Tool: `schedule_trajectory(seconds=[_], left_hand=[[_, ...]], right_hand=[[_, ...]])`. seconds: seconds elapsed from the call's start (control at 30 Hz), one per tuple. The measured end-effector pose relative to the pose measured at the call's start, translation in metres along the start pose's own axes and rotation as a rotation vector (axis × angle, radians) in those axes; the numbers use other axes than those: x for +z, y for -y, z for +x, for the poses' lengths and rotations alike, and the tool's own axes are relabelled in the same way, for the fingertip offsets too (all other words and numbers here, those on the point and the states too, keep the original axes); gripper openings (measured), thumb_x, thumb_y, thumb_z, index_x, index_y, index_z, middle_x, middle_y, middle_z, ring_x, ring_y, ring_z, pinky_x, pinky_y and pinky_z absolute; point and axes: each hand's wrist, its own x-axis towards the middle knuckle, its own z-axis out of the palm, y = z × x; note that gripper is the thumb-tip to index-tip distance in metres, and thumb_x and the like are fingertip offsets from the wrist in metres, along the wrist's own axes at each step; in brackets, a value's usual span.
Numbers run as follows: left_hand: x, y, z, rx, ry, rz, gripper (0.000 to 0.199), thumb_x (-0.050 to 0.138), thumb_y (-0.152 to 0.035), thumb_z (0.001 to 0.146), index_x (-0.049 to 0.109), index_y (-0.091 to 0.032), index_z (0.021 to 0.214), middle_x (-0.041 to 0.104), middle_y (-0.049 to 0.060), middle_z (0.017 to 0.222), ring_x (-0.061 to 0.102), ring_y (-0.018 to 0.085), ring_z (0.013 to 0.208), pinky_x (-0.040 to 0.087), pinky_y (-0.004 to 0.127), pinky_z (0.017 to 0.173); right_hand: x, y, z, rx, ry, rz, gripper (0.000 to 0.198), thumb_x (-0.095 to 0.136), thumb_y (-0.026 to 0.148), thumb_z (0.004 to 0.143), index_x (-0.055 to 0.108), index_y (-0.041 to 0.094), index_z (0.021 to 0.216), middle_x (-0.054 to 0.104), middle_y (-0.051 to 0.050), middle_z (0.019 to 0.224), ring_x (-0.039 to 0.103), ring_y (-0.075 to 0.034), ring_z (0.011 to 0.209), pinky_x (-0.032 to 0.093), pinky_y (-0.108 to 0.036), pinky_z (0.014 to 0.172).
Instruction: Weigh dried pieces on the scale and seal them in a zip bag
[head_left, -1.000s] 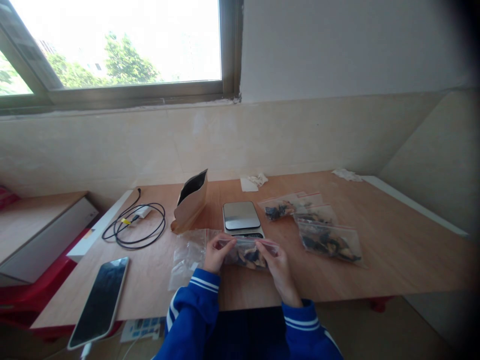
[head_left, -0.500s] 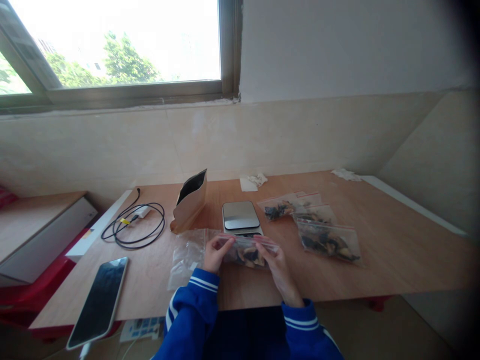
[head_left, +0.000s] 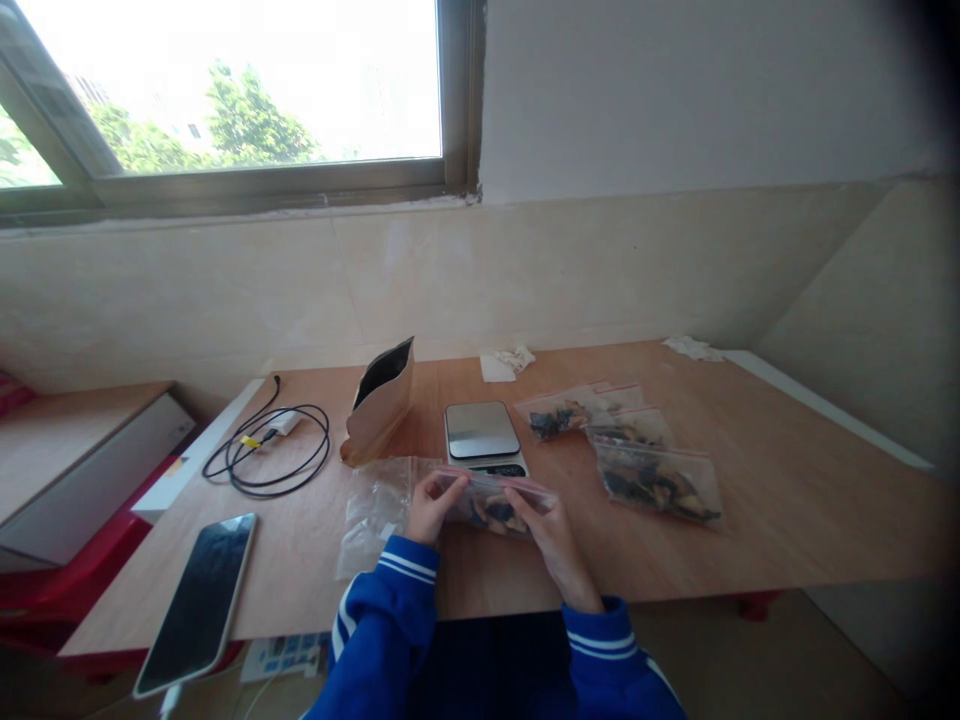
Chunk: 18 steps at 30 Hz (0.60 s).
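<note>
zip bag (head_left: pixel 487 517), just on the near side of the scale (head_left: pixel 482 430); thin clear plastic, reddish strip along top, dark and tan dried-looking pieces inside. pinched at strip's left part by left hand (head_left: pixel 430 508), thumb against fingers; pinched at right part by right hand (head_left: pixel 551 525), same grip. contact between bag and scale: cannot tell.

step in hand, judged: working along the strip, probably pressing it together; sealed or not, too small to tell. next move, judged: calls for firm, even thumb-and-finger pressure along the strip, pieces clear of the seam.

nearest to viewer, below scale: blue sleeves (head_left: pixel 611 640), soft cloth, white-striped cuffs. far left of scale, near side: phone (head_left: pixel 199 600), flat glossy dark slab, pale rim, white plug at lower end. left of scale, nearer: flat clear bags (head_left: pixel 367 525), crinkled, shiny. right of scale: filled bags (head_left: pixel 656 485), lumpy, overlapping, red-edged, same sort of pieces. scale itself: brushed-looking square metal plate, rounded corners, dark display strip at front. just left of scale: pouch (head_left: pixel 386 420), brown paper-like, dark lining, mouth gaping. farther left: coiled black cable (head_left: pixel 267 437). beyond scale: crumpled tissue (head_left: pixel 516 358), on smooth wood-grained tabletop (head_left: pixel 795 500).
</note>
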Motion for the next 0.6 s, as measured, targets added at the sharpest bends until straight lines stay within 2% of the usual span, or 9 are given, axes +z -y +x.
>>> schedule_trajectory(seconds=[0.27, 0.37, 0.6], left_hand=[[0.004, -0.007, -0.003, -0.055, 0.051, 0.027, 0.034, 0.08, -0.035, 0.061, 0.071, -0.012, 0.084, 0.072, 0.008, 0.085, 0.065, 0.02, 0.08, 0.049, 0.031, 0.078], [0.005, -0.008, -0.002, -0.075, 0.066, 0.017, 0.032, 0.079, -0.036, 0.061, 0.071, -0.012, 0.081, 0.072, 0.008, 0.08, 0.065, 0.02, 0.076, 0.049, 0.031, 0.075], [0.005, -0.01, -0.001, -0.013, 0.054, 0.052, 0.026, 0.078, -0.035, 0.062, 0.07, -0.013, 0.073, 0.07, 0.005, 0.071, 0.063, 0.018, 0.07, 0.049, 0.029, 0.071]], right_hand=[[-0.001, -0.007, 0.001, 0.008, -0.009, 0.03, 0.022, 0.069, 0.038, 0.075, 0.07, 0.02, 0.088, 0.072, -0.004, 0.087, 0.068, -0.02, 0.083, 0.053, -0.033, 0.079], [0.002, -0.007, 0.001, 0.008, -0.004, 0.025, 0.02, 0.068, 0.037, 0.076, 0.07, 0.02, 0.088, 0.072, -0.004, 0.087, 0.067, -0.02, 0.084, 0.052, -0.033, 0.08], [0.01, -0.004, -0.001, -0.006, -0.056, -0.01, 0.019, 0.067, 0.035, 0.078, 0.07, 0.019, 0.087, 0.071, -0.004, 0.084, 0.067, -0.019, 0.08, 0.053, -0.031, 0.075]])
